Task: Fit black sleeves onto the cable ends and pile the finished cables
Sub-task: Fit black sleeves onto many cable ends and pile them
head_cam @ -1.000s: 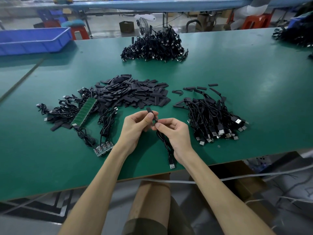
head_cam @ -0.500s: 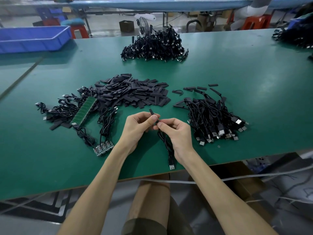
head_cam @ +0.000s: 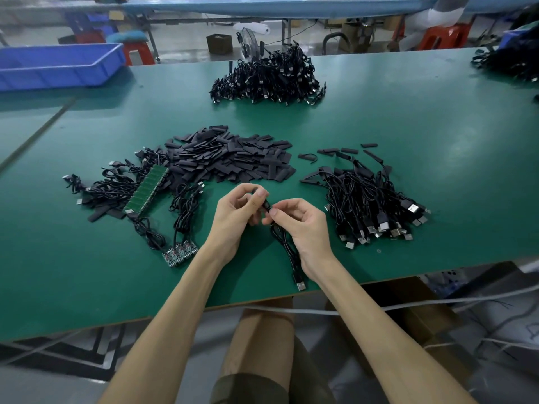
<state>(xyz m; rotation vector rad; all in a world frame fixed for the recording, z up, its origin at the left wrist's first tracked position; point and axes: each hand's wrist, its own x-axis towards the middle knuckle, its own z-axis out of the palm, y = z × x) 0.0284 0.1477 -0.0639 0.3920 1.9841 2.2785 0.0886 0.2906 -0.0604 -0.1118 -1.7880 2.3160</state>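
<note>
A wide green work table [head_cam: 408, 170] fills most of the view. At its far left lies a long blue plastic tray [head_cam: 58, 65]. Far across the middle of the table sits a big heap of black cables [head_cam: 268, 77]. Nearer, a broad spread of flat black sleeves [head_cam: 230, 161] lies in the centre, with a few loose pieces trailing off to its right. To the right of that is a pile of black cables with silver USB plugs [head_cam: 367, 205], the plugs mostly pointing toward the near right. On the left, a looser tangle of black cables [head_cam: 110, 191] lies partly under a long green circuit board strip [head_cam: 148, 191], which is set on a slant. A small dark circuit board [head_cam: 179, 255] sits near the table's front edge, wired to cables from that tangle.

The 2 hands meet just in front of the sleeves, above the table. The left hand [head_cam: 236, 220] pinches the tip of 1 thin black cable [head_cam: 287, 249] between thumb and forefinger. The right hand [head_cam: 306, 228] pinches the same cable just beside it, with the other fingers curled. The cable drops under the right palm, and its silver USB plug [head_cam: 301, 285] lies at the table's front edge. A short black sleeve [head_cam: 266, 204] shows between the fingertips; how far it sits on the cable end is hidden.
</note>
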